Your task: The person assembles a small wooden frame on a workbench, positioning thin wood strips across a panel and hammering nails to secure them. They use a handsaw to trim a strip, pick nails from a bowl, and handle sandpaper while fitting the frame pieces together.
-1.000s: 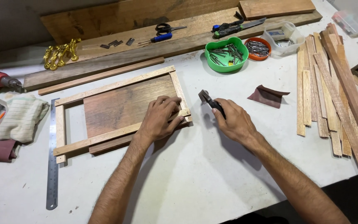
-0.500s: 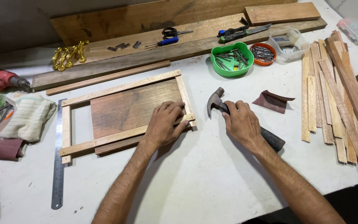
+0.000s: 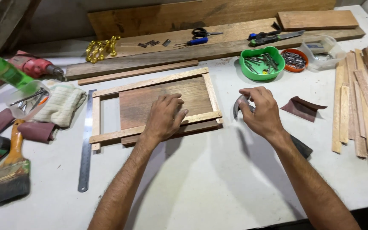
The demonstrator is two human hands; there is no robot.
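Under the left hand point(image 3: 163, 117), which lies flat with fingers spread, sits a dark wooden board point(image 3: 150, 100) framed by pale slats, one slat running just below the fingertips. Just right of that frame, the right hand point(image 3: 260, 111) curls loosely over the head of a hammer point(image 3: 237, 107), whose handle runs back beneath the wrist. Beyond this hand's knuckles stands a green bowl point(image 3: 262, 64); a dark sandpaper scrap point(image 3: 301, 107) lies to its right.

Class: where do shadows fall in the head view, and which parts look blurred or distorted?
Head view: soft shadows lie on the white table beneath both forearms; the green object at the left edge is blurred; the left hand, right hand and wooden frame look sharp; the planks at the edges splay, suggesting wide-angle distortion.
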